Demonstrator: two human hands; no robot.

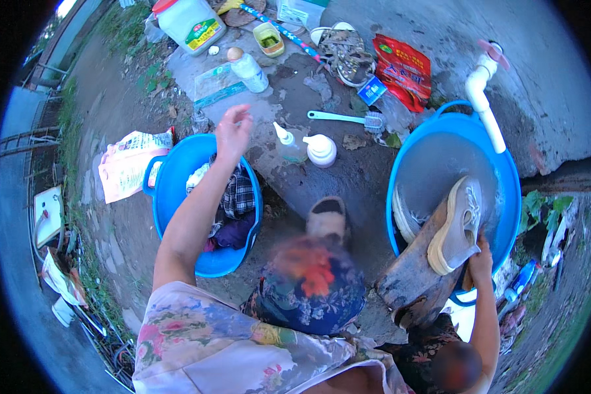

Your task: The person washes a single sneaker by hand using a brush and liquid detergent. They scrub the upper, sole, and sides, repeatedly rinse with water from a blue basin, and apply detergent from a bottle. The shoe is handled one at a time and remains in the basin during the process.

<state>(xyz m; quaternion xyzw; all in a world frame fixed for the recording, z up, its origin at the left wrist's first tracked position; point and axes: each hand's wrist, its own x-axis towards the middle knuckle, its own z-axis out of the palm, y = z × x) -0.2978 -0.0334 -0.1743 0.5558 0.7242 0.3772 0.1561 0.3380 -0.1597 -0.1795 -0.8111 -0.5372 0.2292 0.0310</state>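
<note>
My left hand (233, 133) is raised over the far rim of the left blue tub (172, 209), with fingers loosely bent, apart and holding nothing. Dark, plaid and purple clothes (238, 197) lie in that tub. To the right, a pale lace-up shoe (448, 230) rests on its side on a tilted wooden board (414, 276). My right hand (481, 262) is closed at the shoe's right side; its fingertips are partly hidden. The board leans into the right blue tub (395, 190) of cloudy water, where another shoe (406, 217) is partly submerged.
A white pipe tap (481, 85) overhangs the right tub. Between the tubs stand a white pump bottle (320, 151), a nozzle bottle (289, 146) and a scrub brush (348, 118). Farther back are a clear bottle (249, 72), a red bag (404, 71) and dirty shoes (348, 56).
</note>
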